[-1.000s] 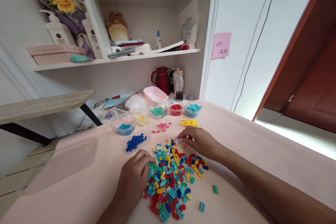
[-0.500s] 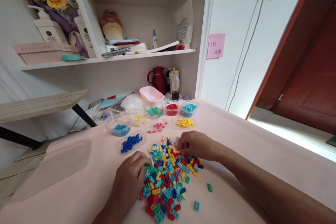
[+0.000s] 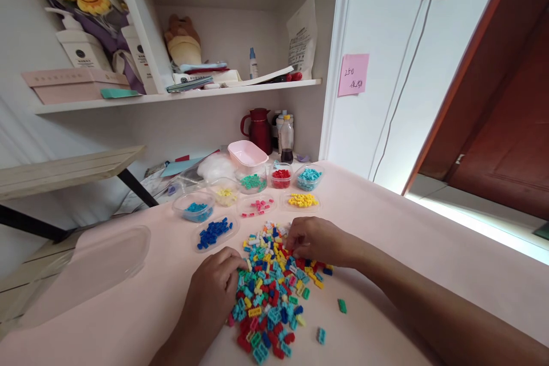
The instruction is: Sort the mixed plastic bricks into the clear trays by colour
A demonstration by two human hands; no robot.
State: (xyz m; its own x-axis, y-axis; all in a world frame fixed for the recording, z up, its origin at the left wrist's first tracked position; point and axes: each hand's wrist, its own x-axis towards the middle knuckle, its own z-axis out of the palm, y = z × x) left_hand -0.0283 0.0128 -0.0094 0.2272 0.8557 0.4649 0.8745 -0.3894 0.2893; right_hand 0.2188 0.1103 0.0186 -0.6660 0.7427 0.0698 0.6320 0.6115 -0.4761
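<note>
the pale pink worktop [image 3: 407,229] carries a heap of small multicoloured plastic bricks [image 3: 274,291], its long axis running from 6 o'clock near the person up to 12 o'clock towards the clear sorting tubs (each tub holds one colour). since a second ago the right hand [image 3: 319,240] has slid from the heap's far edge down onto its upper part, at about 1 o'clock, so the picking now goes on inside the pile. its fingers curl down onto the bricks; whether they pinch one i cannot tell. the left hand [image 3: 214,291] stays at the heap's 9 o'clock edge, fingers bent against the bricks, nothing visibly held.
</note>
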